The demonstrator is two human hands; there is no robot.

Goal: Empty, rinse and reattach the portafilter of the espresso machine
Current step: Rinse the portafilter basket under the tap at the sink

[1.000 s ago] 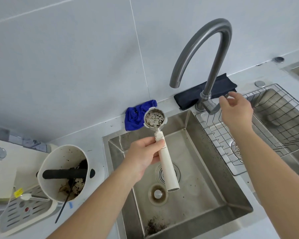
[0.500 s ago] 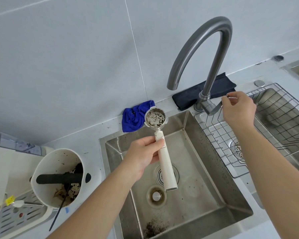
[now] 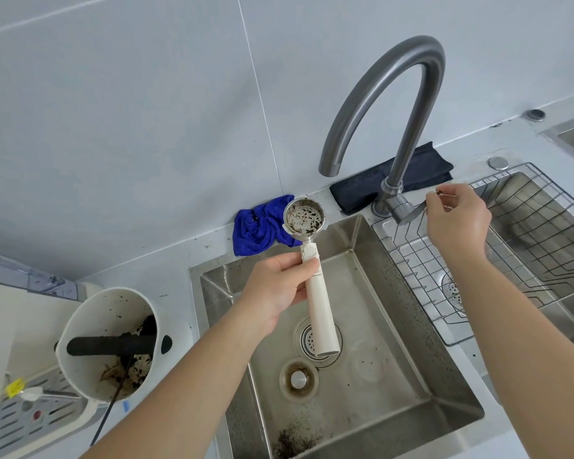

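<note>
My left hand (image 3: 275, 291) grips the white handle of the portafilter (image 3: 318, 306) over the steel sink (image 3: 411, 329). Its metal basket (image 3: 304, 216) faces up and shows dark coffee specks inside. The basket sits a little left of and below the spout of the grey curved faucet (image 3: 378, 94); no water is running. My right hand (image 3: 454, 223) pinches the faucet's lever (image 3: 408, 212) at the base of the faucet. A corner of the espresso machine's drip tray (image 3: 20, 422) shows at the lower left.
A white knock bin (image 3: 110, 346) with a black bar and spent grounds stands left of the sink. A blue cloth (image 3: 259, 226) and a dark folded cloth (image 3: 421, 173) lie by the wall. A wire rack (image 3: 527, 246) covers the right basin. Coffee grounds (image 3: 292, 442) lie on the sink floor.
My right hand has moved onto the faucet lever and closed its fingers on it. My left hand keeps the portafilter almost still over the sink.
</note>
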